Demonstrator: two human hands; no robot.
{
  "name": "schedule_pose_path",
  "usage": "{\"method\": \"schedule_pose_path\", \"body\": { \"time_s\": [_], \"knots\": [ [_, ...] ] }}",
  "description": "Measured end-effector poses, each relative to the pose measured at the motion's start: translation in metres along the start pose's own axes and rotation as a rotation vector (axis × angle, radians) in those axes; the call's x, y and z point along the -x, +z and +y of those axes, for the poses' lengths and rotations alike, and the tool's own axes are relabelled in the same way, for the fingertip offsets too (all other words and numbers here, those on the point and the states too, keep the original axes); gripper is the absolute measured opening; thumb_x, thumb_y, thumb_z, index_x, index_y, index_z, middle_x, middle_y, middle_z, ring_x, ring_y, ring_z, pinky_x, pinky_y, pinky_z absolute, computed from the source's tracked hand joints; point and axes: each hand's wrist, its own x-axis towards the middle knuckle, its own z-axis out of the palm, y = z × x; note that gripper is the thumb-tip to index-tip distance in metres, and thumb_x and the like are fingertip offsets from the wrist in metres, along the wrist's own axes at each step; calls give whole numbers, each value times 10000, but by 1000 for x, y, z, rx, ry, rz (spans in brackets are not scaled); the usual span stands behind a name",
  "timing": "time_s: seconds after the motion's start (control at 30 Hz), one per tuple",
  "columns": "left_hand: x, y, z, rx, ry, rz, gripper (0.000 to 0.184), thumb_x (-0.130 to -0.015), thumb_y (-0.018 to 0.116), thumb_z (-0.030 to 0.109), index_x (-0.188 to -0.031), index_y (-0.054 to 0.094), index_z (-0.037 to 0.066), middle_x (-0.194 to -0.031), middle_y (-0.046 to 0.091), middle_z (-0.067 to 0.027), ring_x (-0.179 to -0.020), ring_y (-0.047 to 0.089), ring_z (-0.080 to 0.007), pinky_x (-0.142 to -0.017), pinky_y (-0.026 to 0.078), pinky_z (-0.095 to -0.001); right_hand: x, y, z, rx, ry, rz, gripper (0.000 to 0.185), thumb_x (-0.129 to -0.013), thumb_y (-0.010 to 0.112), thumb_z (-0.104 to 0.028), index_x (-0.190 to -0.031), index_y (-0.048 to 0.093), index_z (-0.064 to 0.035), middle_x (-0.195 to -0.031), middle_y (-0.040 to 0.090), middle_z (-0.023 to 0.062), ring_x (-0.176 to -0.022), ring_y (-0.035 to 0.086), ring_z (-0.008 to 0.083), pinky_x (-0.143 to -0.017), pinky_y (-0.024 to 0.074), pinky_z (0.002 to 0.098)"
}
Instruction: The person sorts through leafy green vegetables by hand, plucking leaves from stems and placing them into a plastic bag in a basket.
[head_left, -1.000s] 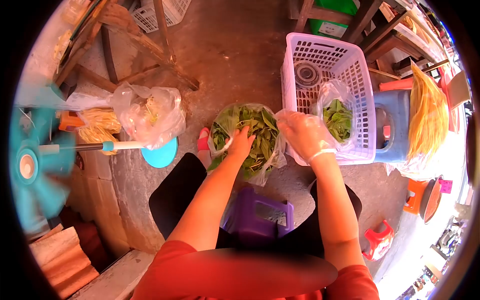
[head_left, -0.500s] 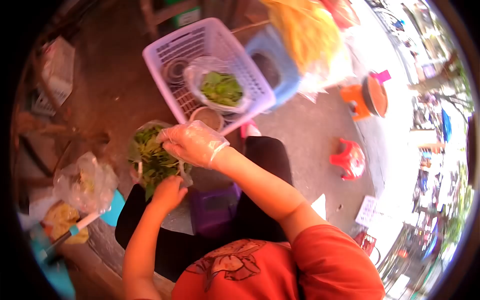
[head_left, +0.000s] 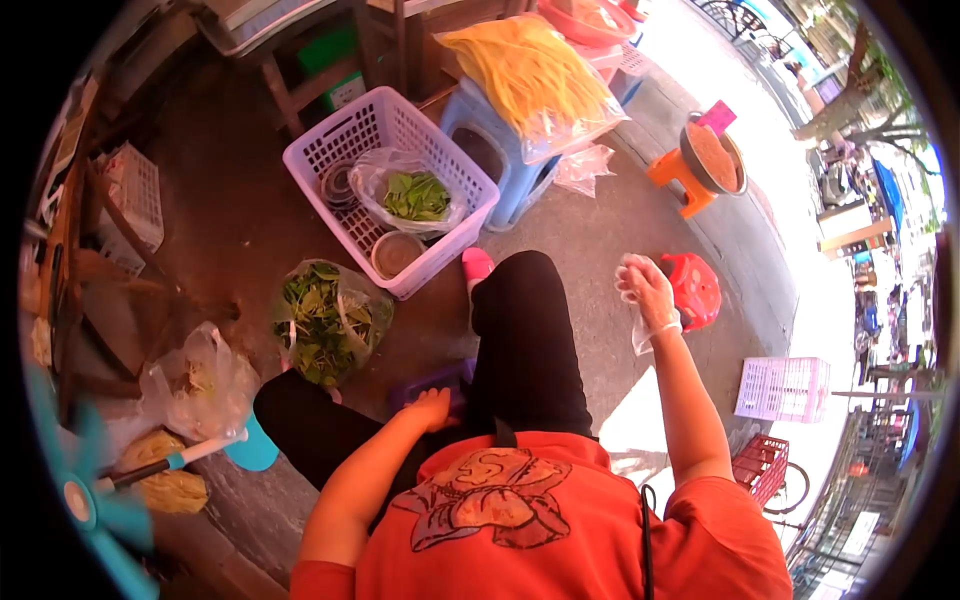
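Observation:
Between my thighs, my left hand [head_left: 428,408] is closed at the edge of a purple plastic stool [head_left: 408,388], which my leg and hand partly hide. Out to the right, my right hand [head_left: 648,287] wears a clear plastic glove. Its fingers are curled, and whatever they might hold cannot be made out. A loose flap of clear plastic hangs below that wrist. Just past this hand stands a red plastic stool [head_left: 694,290]. A clear bag full of green leaves [head_left: 322,325] rests by my left knee, with neither hand on it.
A lilac basket [head_left: 330,215] ahead holds a smaller bag of leaves [head_left: 415,196] and round containers. Behind it, a blue stool [head_left: 515,175] carries a bag of yellow strips [head_left: 530,75]. A teal fan [head_left: 80,500] stands at left. A basin on an orange stool [head_left: 680,180] is farther right.
Both hands have left the bag of leaves. My right hand has swung far right towards the red stool, and my left hand has come back to the purple stool. The view has shifted.

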Motion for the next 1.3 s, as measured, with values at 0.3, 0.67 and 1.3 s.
{"method": "schedule_pose_path", "body": {
  "time_s": [0.3,0.67,1.3],
  "knots": [
    [-21,-6,-14,-55,58,-136,950,-681,752,477,-1326,289,-44,-1291,405,-302,-1216,403,-431,-1006,365,-423,76,-196,281,-740,587,858,417,-898,552,-366,-1204,477,-92,-1115,529,110,-950,513,270,-805,417,414],
    [-34,-32,4,-143,-25,-469,1206,-609,820,435,-1376,81,-130,-1397,229,-342,-1321,256,-425,-1090,266,-382,-55,-240,393,-1080,578,986,558,-755,602,-636,-1016,487,-157,-1043,540,87,-951,471,250,-773,366,414],
    [-92,-66,25,457,-479,-795,1239,-562,760,607,-1419,137,-35,-1415,217,-298,-1348,203,-379,-1104,188,-413,-259,-315,318,-686,534,1454,772,-696,696,-552,-1300,465,-131,-1236,527,81,-1073,522,250,-782,496,392]
  ]
}}
